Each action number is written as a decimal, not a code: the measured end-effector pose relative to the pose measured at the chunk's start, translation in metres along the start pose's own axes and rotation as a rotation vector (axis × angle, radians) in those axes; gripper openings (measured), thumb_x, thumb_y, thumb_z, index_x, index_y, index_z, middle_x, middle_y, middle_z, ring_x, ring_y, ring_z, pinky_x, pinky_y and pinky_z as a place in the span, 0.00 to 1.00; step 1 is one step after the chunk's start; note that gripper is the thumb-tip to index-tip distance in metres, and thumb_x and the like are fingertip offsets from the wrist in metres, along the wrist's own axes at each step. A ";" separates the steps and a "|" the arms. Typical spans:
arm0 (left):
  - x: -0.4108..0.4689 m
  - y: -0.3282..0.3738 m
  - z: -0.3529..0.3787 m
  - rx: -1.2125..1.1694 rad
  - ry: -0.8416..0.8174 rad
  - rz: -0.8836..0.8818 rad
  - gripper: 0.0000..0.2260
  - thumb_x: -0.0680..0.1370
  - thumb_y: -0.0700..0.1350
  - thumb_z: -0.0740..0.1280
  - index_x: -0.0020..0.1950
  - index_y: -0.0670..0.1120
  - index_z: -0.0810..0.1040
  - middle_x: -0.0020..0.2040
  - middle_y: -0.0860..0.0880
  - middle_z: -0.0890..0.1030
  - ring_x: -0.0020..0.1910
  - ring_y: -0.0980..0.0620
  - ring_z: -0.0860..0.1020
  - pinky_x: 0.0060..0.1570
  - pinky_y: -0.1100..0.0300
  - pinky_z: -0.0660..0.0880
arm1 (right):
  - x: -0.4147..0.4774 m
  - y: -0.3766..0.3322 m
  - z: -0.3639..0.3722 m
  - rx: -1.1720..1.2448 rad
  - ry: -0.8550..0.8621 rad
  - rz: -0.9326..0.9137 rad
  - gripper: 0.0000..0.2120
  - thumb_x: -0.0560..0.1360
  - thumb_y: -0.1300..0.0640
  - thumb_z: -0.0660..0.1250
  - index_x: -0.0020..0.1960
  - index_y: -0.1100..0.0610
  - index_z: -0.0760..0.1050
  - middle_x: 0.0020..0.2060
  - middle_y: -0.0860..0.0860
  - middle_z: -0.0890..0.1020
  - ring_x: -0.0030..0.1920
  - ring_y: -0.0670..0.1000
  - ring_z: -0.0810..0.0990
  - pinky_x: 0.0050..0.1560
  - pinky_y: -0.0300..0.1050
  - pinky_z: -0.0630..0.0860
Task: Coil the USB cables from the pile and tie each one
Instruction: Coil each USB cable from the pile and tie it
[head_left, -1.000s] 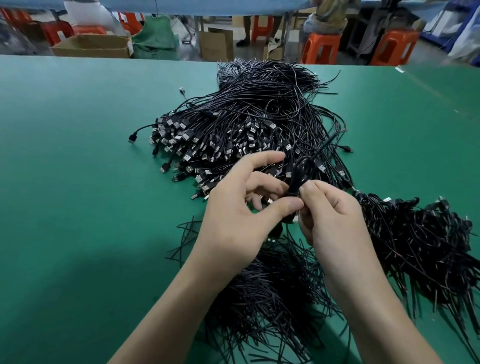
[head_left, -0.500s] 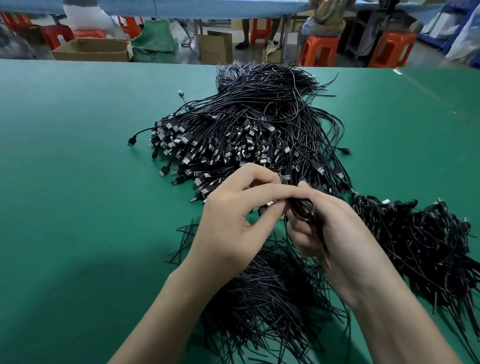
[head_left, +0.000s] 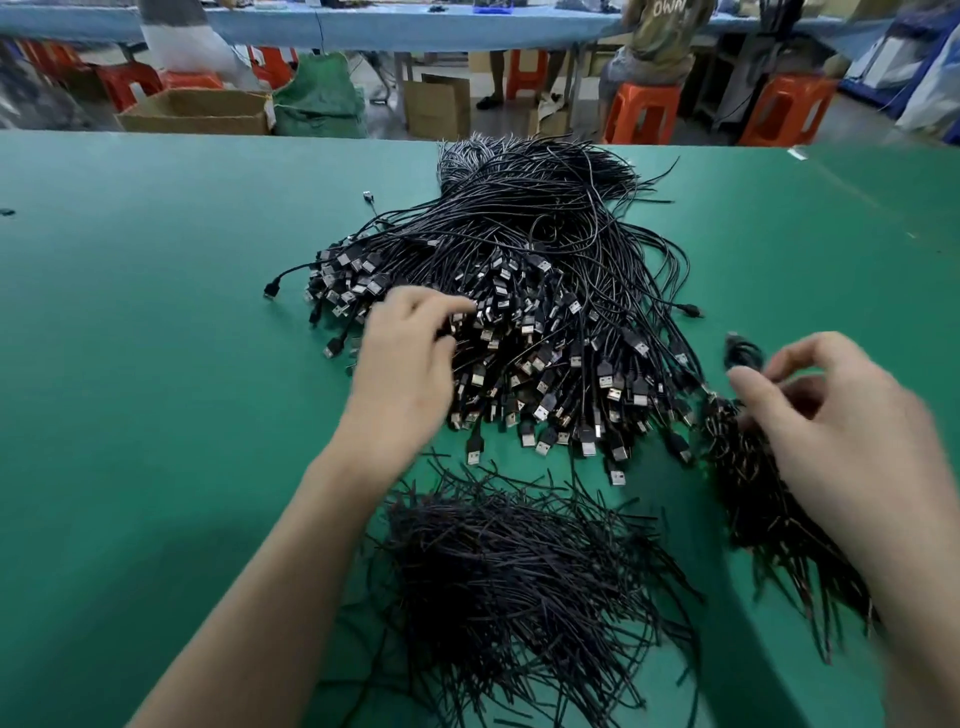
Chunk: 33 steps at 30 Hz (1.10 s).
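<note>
The left hand (head_left: 408, 358) reaches forward and lies on the near left edge of the big loose pile of black USB cables (head_left: 540, 270), palm down, wrist low over the table. Its fingers (head_left: 447, 312) are bent in among the silver-tipped plugs. The thumb is hidden, so I cannot tell whether they pinch a plug or only touch them.

The right hand (head_left: 841, 431) is out to the right, blurred, held above the dark heap of coiled, tied cables (head_left: 753, 499). Its fingers are spread and loosely curved, thumb and forefinger well parted, gripping nothing. Just beyond its fingertips is a small black coiled cable (head_left: 744, 354), apart from the hand, at the far end of that heap.

The loose pile sits in the middle of the flat green table top (head_left: 156, 374), its plugs fanned toward the person and its cords sweeping away to the far edge. Nearer, between the two forearms, lies a bushy mound of thin black wire ties (head_left: 519, 582).

Past the table the room is a workshop. There is a long blue-covered bench (head_left: 363, 28), with orange plastic stools (head_left: 644, 111) in front of it. Open brown cardboard boxes (head_left: 197, 110) stand on the floor beside a slumped green sack (head_left: 322, 98). A person in a patterned shirt (head_left: 657, 41) sits on one stool.
</note>
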<state>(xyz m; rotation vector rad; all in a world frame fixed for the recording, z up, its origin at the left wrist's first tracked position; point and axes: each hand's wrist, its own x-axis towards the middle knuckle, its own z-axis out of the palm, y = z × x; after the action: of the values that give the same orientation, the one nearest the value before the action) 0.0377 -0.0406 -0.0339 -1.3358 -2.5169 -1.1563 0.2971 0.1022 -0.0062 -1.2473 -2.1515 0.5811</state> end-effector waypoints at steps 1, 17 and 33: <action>0.011 -0.009 -0.001 0.080 0.061 -0.046 0.17 0.84 0.40 0.64 0.72 0.50 0.76 0.68 0.50 0.73 0.69 0.53 0.67 0.68 0.63 0.58 | 0.002 0.007 -0.005 -0.075 0.046 0.022 0.11 0.76 0.36 0.67 0.47 0.42 0.70 0.32 0.42 0.82 0.33 0.46 0.81 0.34 0.45 0.73; 0.090 -0.049 -0.020 0.112 -0.047 -0.370 0.06 0.76 0.49 0.75 0.51 0.51 0.88 0.45 0.49 0.87 0.43 0.50 0.82 0.44 0.58 0.77 | -0.004 -0.016 -0.018 -0.090 -0.040 -0.048 0.18 0.77 0.34 0.59 0.39 0.44 0.77 0.30 0.40 0.82 0.34 0.42 0.81 0.40 0.46 0.76; -0.052 0.067 -0.030 -0.254 -0.700 0.029 0.02 0.76 0.40 0.76 0.47 0.44 0.88 0.32 0.52 0.85 0.29 0.65 0.78 0.44 0.79 0.71 | -0.035 -0.060 0.068 1.102 -0.691 0.478 0.27 0.78 0.36 0.59 0.44 0.55 0.87 0.43 0.55 0.85 0.42 0.52 0.83 0.46 0.48 0.81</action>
<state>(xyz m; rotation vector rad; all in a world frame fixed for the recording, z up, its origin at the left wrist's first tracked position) 0.1108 -0.0728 0.0071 -2.1525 -2.8258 -1.1871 0.2279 0.0376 -0.0280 -0.9187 -1.4289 2.2624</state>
